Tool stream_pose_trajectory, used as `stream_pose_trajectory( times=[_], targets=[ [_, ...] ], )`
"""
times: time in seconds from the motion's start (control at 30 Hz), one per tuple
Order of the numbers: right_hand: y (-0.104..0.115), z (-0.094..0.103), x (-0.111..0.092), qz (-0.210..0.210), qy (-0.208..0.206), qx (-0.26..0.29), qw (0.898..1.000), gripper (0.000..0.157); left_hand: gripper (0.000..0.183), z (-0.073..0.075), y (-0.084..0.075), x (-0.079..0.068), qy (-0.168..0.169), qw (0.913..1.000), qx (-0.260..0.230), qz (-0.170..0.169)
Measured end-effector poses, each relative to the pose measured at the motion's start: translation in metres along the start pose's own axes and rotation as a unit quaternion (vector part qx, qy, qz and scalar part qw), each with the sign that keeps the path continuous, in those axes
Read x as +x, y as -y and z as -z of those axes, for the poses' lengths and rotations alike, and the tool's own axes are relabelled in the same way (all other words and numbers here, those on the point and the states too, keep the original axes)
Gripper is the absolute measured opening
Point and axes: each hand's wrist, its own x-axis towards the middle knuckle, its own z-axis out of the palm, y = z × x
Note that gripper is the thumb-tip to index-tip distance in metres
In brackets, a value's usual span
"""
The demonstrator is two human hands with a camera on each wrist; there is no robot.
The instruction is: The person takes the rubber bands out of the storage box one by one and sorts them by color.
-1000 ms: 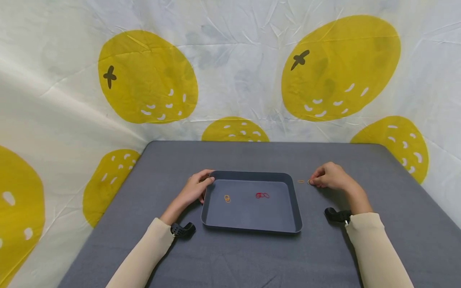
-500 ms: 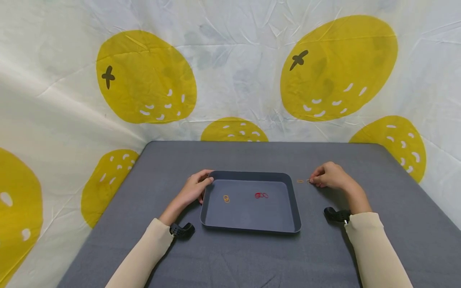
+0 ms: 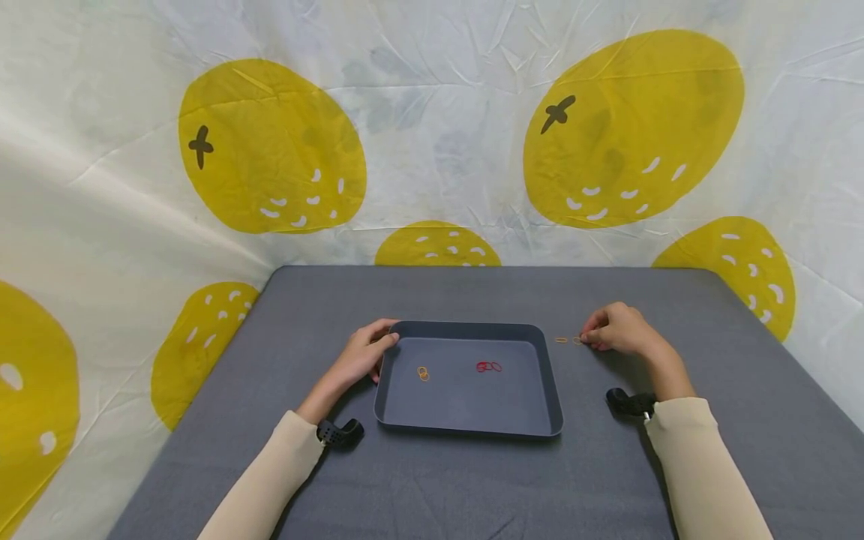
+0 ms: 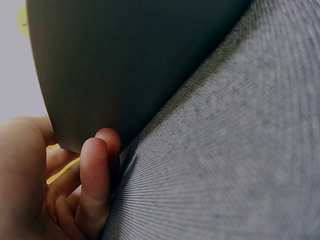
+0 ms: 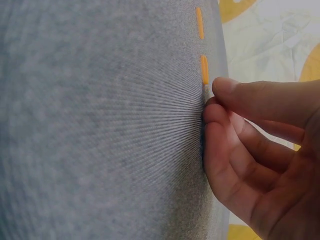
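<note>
My left hand [image 3: 370, 351] holds the back left corner of a dark grey tray [image 3: 466, 412]. Its thumb lies over the rim, and in the left wrist view fingers [image 4: 94, 165] curl against the tray's outer wall. Inside the tray are a few orange rubber bands [image 3: 423, 373] on the left and several red rubber bands [image 3: 489, 367] right of the middle. Beyond the tray's right side, my right hand [image 3: 621, 330] rests on the table, thumb and forefinger close together beside an orange rubber band [image 5: 204, 70]. Another orange band [image 5: 199, 23] lies farther along. Whether the fingertips pinch anything is hidden.
A grey cloth covers the table [image 3: 472, 487]. Behind it hangs a white curtain [image 3: 445, 112] printed with large yellow fruit shapes. A black wrist camera mount [image 3: 343, 433] sits by the left wrist, another black mount [image 3: 629, 403] by the right.
More of the orange band by my right fingertips shows than half a second ago. The left hand keeps its hold on the tray; the head view has shifted slightly.
</note>
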Motion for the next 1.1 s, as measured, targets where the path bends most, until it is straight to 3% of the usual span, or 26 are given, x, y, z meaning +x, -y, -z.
stream_pose_trajectory(
  times=[0.57, 1.1],
  targets=[
    [0.007, 0.007, -0.001, 0.007, -0.017, -0.001, 1.000, 0.013, 0.035, -0.001, -0.001, -0.001, -0.002, 1.0000, 0.003, -0.002],
    [0.049, 0.021, -0.015, 0.048, -0.062, -0.030, 0.996, 0.012, 0.036, -0.001, 0.001, -0.001, -0.001, 1.0000, 0.005, -0.003]
  ],
)
